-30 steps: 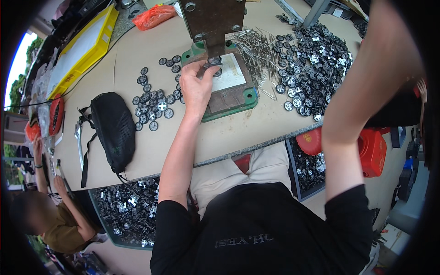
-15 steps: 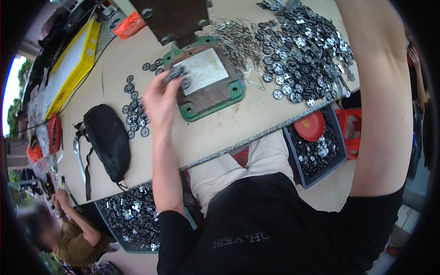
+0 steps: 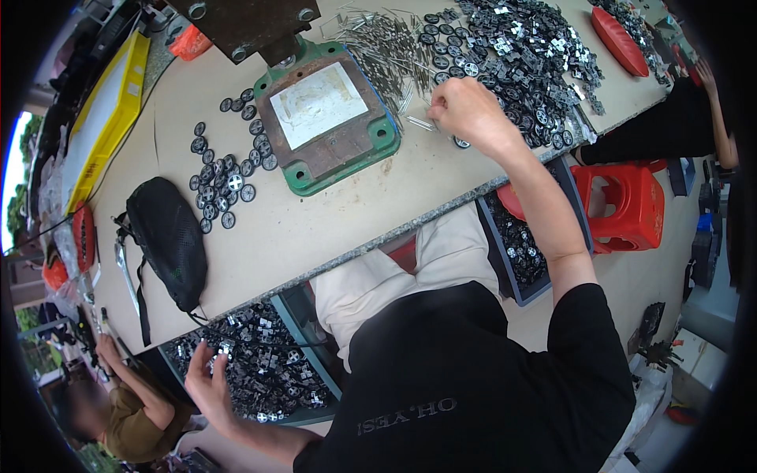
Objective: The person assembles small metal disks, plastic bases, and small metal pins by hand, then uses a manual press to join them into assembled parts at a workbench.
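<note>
My left hand [image 3: 210, 388] hovers over a green bin [image 3: 334, 370] full of small black and silver parts [image 3: 276, 355]. Its fingers are apart; a small silver-and-black piece shows beside the fingertips, apparently among the bin's parts. On the table, my right hand [image 3: 469, 114] is closed in a pinch beside a heap of thin metal pins [image 3: 378, 47] and black spoked wheels [image 3: 541, 117]. What its fingertips hold is hidden. Between the hands stands a press with a green base [image 3: 315, 184] and a bare light metal plate [image 3: 319, 106].
More black wheels [image 3: 209, 189] lie left of the press, near a black pouch [image 3: 165, 236] and a wrench [image 3: 126, 268]. The press's dark upper block [image 3: 244, 24] overhangs its plate. A grey bin [image 3: 516, 252] and red stool [image 3: 623, 205] stand right; another person [image 3: 130, 410] sits lower left.
My left hand has left the press plate, where it held black wheels, and dropped to the green bin. The right hand has come back from beyond the far right to the pins. The view has shifted.
</note>
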Demonstrator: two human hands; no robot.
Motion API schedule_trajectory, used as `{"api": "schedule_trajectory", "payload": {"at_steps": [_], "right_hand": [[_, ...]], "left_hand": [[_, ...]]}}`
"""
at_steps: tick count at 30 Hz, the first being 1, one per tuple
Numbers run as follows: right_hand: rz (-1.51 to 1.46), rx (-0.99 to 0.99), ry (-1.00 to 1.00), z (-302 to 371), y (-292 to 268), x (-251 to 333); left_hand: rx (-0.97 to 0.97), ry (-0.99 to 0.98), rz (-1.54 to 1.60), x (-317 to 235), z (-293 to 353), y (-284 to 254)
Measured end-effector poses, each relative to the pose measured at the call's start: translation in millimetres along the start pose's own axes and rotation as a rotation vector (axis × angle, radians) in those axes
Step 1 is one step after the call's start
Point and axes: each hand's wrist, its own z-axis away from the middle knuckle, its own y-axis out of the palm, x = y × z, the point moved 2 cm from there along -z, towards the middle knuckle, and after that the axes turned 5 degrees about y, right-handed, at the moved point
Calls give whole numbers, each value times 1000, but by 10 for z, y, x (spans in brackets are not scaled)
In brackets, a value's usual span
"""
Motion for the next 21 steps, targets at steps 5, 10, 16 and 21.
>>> {"api": "schedule_trajectory", "payload": {"at_steps": [5, 10, 16, 21], "right_hand": [[220, 15, 148, -76, 175, -4], [127, 53, 35, -87, 154, -77], [9, -31, -88, 46, 83, -4], [-343, 37, -10, 185, 36, 110]], "left_hand": [[47, 322, 278, -805, -525, 578], [-236, 604, 231, -1432, -1171, 1179], [-333, 531, -109, -1569, -1310, 1407], [-248, 483, 74, -1478, -1383, 1430]]}}
